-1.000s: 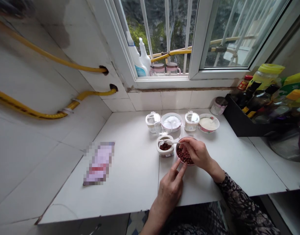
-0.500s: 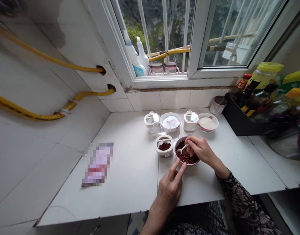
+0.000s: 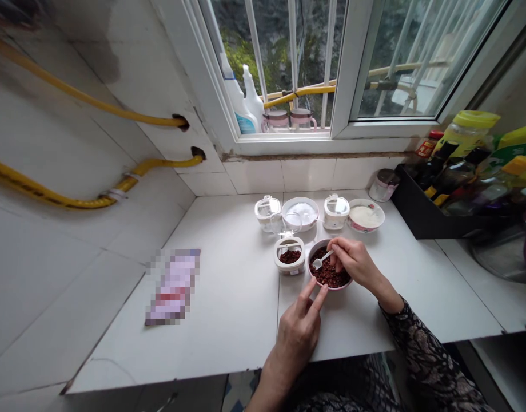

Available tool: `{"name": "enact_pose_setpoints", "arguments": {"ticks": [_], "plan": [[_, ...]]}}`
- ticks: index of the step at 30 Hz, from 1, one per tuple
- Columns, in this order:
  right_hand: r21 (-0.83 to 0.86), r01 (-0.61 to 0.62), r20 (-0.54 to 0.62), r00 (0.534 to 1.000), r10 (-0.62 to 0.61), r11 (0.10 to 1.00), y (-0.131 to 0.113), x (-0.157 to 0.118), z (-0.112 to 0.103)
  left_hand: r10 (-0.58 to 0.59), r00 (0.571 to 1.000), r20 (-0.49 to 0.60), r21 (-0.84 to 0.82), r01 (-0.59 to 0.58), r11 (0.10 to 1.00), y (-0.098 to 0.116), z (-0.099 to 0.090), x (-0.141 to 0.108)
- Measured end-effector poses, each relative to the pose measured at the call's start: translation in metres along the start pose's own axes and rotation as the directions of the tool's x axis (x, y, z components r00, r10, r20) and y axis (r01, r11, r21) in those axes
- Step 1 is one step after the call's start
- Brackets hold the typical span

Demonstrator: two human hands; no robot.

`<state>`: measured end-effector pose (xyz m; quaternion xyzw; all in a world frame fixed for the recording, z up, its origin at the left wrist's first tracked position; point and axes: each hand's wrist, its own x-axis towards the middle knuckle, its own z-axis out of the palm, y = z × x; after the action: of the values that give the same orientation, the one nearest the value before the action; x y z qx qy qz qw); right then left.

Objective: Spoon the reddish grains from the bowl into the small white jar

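In my right hand [image 3: 353,262] is a small white spoon [image 3: 318,263], pinched by its handle. Its scoop lies over dark reddish-brown dried spice, like peppercorns [image 3: 331,277], filling a pink-rimmed bowl [image 3: 309,273]. Two outstretched fingers of my left hand [image 3: 301,323] touch the bowl's near rim; its other fingers look curled under. Just left of the bowl stands a cream spice jar [image 3: 290,268], its clear lid [image 3: 289,222] raised, with the same dark spice inside.
Behind stand two lidded jars [image 3: 267,213] [image 3: 335,212], a bowl of white powder [image 3: 301,199] and a bowl of off-white grains [image 3: 366,216]. A black box [image 3: 430,226] of bottles stands at the right. Left on the counter lies a blurred purple packet [image 3: 172,289].
The spoon's scoop has shifted very slightly within the bowl of spice. The view has moved a little; both hands keep nearly the same pose.
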<state>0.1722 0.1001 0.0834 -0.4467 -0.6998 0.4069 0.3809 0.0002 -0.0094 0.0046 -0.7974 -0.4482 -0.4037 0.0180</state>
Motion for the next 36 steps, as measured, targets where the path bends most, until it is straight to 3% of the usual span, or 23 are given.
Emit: {"name": "enact_pose_setpoints", "arguments": {"ticks": [11,22,25,28,30,33,36], "plan": [[0.270,-0.175,-0.014,0.983,0.186,0.947,0.003,0.003,-0.003,-0.003,1.000,0.016,-0.005,0.003,1.000,-0.001,0.000,-0.001],[0.411,-0.173,-0.049,0.976,0.211,0.895,0.000,0.009,-0.009,0.001,1.000,0.007,-0.003,-0.001,1.000,0.000,0.000,0.000],[0.406,-0.093,-0.125,0.980,0.156,0.909,-0.006,0.008,-0.002,0.001,1.000,0.005,0.003,-0.001,1.000,0.000,0.000,0.000],[0.298,0.029,-0.195,0.980,0.032,0.954,-0.014,0.005,0.011,0.008,1.000,-0.002,0.000,-0.008,1.000,-0.001,0.001,-0.001],[0.137,0.140,-0.163,0.980,-0.117,0.981,-0.016,0.002,0.019,0.012,1.000,-0.005,-0.004,-0.012,1.000,-0.001,0.002,-0.001],[-0.078,0.319,-0.032,0.946,-0.322,0.944,-0.017,-0.003,0.025,0.009,1.000,-0.013,-0.004,-0.009,1.000,-0.002,0.002,-0.001],[-0.109,0.328,-0.066,0.939,-0.336,0.938,-0.016,-0.006,0.019,0.011,1.000,-0.015,-0.002,-0.011,1.000,-0.002,0.003,-0.001]]}}
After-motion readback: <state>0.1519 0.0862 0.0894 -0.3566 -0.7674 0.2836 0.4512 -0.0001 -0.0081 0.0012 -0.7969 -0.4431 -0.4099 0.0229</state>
